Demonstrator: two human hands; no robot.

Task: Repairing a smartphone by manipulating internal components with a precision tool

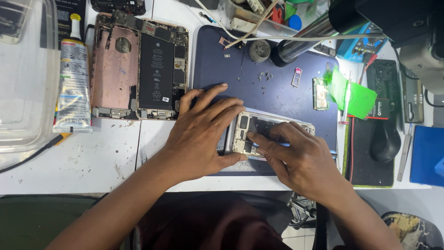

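Hands steadied an opened pale-gold phone frame [273, 134] on the dark blue mat [277, 88] atop the white table [92, 162], left hand [199, 139] gripping its edge, right hand [296, 157] pinching a thin blue-handled tool [296, 144] that, slipping, could gouge exposed components.

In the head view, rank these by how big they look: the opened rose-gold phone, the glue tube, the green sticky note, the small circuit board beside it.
1. Opened rose-gold phone, clearly largest.
2. Glue tube, long but narrow.
3. Green sticky note.
4. Small circuit board, smallest.
All lie flat on the same bench, so nearness hardly skews the order.
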